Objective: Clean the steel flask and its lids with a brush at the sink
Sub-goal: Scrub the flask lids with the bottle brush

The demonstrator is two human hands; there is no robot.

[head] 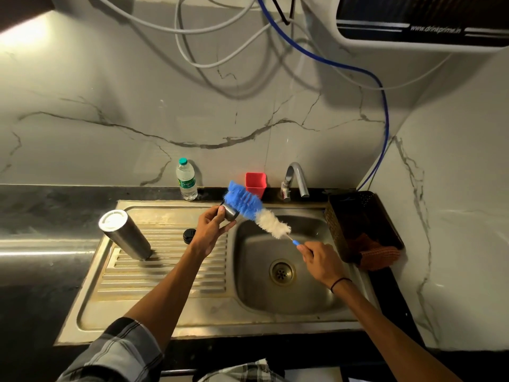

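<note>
nearest, two forearms reach out over the steel sink (275, 321), the left sleeve (121, 351) in striped cloth at the near left. the right hand (321, 257) hovers over the basin just near of the drain (281, 272), its fingers (308, 250) curled round the thin blue handle end of the bottle brush (256, 210); a long hold like this probably gives reach and leverage for scrubbing. the brush slants up and left, white fluff near, blue bristles far. the left hand (212, 227) sits above the edge between basin and draining board, its fingers pinching the small steel cup lid (230, 212), mouth turned toward the bristles, which touch it; held over the sink, i judge, so drips fall into it. this looks like the lid-cleaning step, with the flask body not yet tackled.

just left of that hand a black inner lid (189, 235) lies on the ribbed draining board. further left the steel flask (125, 234) stands on the board, tilted by the wide lens, well apart from both hands.

to the right, a dark basket (360, 221) rests by the basin with an orange cloth (380, 253) at its near end. farthest, against the marble wall, stand a plastic water bottle (186, 180), a red cup (255, 183) and the tap (296, 179), with no water visibly running.
</note>
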